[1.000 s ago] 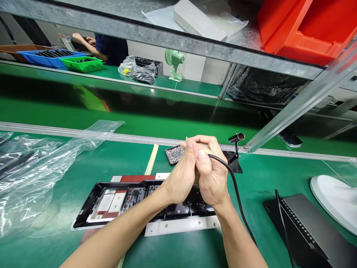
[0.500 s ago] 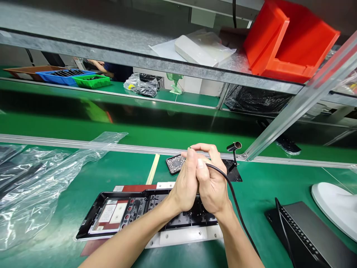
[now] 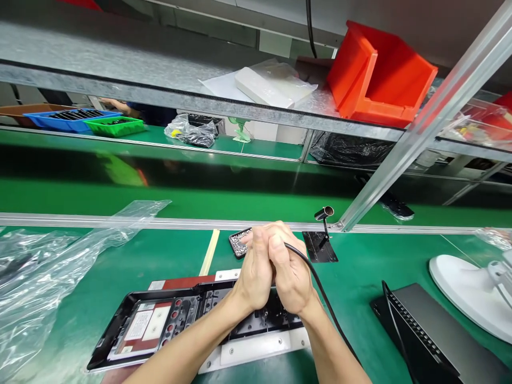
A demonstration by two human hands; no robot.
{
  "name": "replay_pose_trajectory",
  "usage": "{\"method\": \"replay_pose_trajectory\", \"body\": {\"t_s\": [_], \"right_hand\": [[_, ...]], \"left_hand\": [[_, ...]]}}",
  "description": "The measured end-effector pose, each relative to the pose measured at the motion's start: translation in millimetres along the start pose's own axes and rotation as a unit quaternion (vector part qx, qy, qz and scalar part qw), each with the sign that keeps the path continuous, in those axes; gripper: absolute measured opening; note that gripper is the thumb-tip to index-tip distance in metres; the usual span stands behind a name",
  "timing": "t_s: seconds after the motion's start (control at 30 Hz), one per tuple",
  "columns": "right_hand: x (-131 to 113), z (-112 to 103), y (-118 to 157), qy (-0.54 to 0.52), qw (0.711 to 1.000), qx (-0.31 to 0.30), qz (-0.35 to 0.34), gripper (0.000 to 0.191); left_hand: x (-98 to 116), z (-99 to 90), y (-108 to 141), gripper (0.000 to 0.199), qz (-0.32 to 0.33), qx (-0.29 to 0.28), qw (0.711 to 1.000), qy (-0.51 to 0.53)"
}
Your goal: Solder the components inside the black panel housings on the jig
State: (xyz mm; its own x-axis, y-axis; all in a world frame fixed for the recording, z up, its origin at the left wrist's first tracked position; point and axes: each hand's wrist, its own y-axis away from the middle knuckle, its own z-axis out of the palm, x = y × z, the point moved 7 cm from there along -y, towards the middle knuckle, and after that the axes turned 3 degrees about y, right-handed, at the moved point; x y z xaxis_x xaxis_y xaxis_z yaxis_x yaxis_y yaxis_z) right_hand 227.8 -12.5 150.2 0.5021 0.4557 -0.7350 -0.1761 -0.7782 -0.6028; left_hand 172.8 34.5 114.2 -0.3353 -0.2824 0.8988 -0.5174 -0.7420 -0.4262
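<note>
My left hand (image 3: pixel 258 269) and my right hand (image 3: pixel 294 272) are pressed together, fingers closed and thumbs side by side. A black cable (image 3: pixel 320 280) comes out of my right hand near the thumb and curves down past the wrist. Its end is hidden inside the fingers, and what my left hand grips cannot be seen. Below both hands lies a long black plastic housing (image 3: pixel 110 325), partly covered by my forearms, in a white and red-brown fixture (image 3: pixel 256 349). Just behind my left hand is a small black tray of screws (image 3: pixel 238 246).
A small black stand with a tube-shaped holder (image 3: pixel 325 213) stands to the right of my hands. Farther right are a black slotted case (image 3: pixel 444 325) and a white round base (image 3: pixel 450 285). Clear plastic bags (image 3: pixel 60 272) lie left. A shelf (image 3: pixel 132 88) with a red bin (image 3: pixel 384 80) hangs overhead.
My view has shifted, with the shelf and bench appearing lower and farther left. The raised fingers of my right hand have folded down over the left. The cable stays in my right hand.
</note>
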Motion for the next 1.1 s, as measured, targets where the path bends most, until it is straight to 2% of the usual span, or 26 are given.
{"method": "replay_pose_trajectory", "body": {"t_s": [0.1, 0.27, 0.37, 0.5, 0.67, 0.83, 1.1], "right_hand": [[5.1, 1.0, 0.6, -0.011, 1.0, 0.008, 0.009, 0.047], [8.2, 2.4, 0.8, -0.035, 0.999, 0.02, 0.009, 0.047], [9.6, 3.0, 0.6, -0.029, 0.999, 0.022, 0.013, 0.046], [9.7, 3.1, -0.4, -0.027, 0.999, 0.025, 0.009, 0.045], [7.8, 3.1, -2.1, -0.031, 0.999, 0.029, 0.006, 0.045], [12.1, 4.1, -0.3, -0.052, 0.998, 0.023, 0.009, 0.039], [19.9, 2.9, 2.1, -0.056, 0.997, 0.042, 0.035, 0.047]], "left_hand": [[-2.2, -3.6, 0.3, 0.061, -0.014, 0.013, 0.999, -0.039], [7.5, 0.9, -1.9, 0.058, 0.039, -0.031, 0.998, -0.044], [9.3, -1.9, -2.4, 0.055, 0.058, -0.015, 0.996, -0.067], [3.8, -6.3, -2.0, 0.057, 0.026, 0.015, 0.996, -0.086], [6.6, -6.6, -0.3, 0.061, 0.037, 0.027, 0.994, -0.101], [2.6, -6.7, -0.8, 0.059, 0.01, 0.041, 0.996, -0.077], [3.6, -3.1, -3.9, 0.059, 0.024, 0.026, 0.997, -0.071]]}}
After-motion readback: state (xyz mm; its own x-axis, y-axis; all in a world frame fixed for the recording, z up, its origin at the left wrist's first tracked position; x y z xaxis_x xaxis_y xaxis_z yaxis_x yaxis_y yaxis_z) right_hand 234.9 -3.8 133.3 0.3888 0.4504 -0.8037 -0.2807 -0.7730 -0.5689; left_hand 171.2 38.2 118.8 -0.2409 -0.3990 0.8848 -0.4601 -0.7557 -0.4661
